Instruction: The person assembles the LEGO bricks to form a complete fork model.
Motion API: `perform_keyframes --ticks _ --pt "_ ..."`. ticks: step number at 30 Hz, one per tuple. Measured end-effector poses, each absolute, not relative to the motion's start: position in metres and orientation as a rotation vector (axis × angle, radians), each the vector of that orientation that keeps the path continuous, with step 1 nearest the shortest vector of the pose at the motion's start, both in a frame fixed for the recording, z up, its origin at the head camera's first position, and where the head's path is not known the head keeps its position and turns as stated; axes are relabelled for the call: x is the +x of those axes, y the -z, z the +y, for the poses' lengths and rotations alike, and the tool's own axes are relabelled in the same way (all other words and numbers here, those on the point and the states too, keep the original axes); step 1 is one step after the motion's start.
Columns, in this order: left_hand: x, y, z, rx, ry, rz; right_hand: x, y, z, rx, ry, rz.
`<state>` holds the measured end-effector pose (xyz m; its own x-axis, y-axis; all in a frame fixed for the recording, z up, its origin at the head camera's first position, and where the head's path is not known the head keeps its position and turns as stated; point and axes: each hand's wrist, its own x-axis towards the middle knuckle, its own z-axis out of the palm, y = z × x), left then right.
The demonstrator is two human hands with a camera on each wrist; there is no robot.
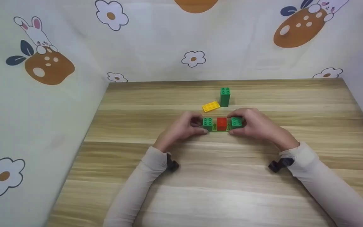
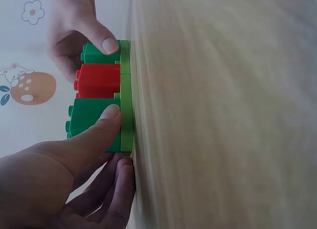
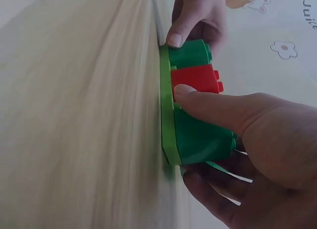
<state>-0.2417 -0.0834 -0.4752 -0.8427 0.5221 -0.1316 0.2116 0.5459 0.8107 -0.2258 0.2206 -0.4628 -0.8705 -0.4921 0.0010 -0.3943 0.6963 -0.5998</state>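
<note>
Three bricks stand in a row on a flat light green base (image 2: 127,112): a green brick (image 1: 207,123) at the left end, a red brick (image 1: 221,124) in the middle and another green brick (image 1: 236,122) at the right end. A seam crosses the base under the red brick in the left wrist view. My left hand (image 1: 184,127) grips the left end, its thumb on the green brick's near face. At the other end my right hand (image 1: 259,126) holds the row, its thumb tip touching the red brick in the right wrist view. Some fingers are hidden behind the bricks.
Behind the row, a tall green brick stack (image 1: 225,97) stands upright on the wooden table (image 1: 200,195). Beside it lies a flat yellow brick (image 1: 210,106). A patterned cloth wall (image 1: 156,41) rises along the table's back edge and left side.
</note>
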Motion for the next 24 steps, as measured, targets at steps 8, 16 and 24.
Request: perform_keyframes --ticks 8,16,24 --pt "-0.242 0.477 -0.084 0.583 -1.214 2.422 -0.224 0.466 0.233 -0.682 0.936 2.71" --pt "-0.242 0.478 -0.086 0.588 -1.222 2.429 -0.225 0.468 0.234 -0.638 0.965 2.685" --pt "-0.242 0.474 -0.086 0.667 -1.175 2.413 -0.224 0.468 0.235 -0.628 0.974 2.683"
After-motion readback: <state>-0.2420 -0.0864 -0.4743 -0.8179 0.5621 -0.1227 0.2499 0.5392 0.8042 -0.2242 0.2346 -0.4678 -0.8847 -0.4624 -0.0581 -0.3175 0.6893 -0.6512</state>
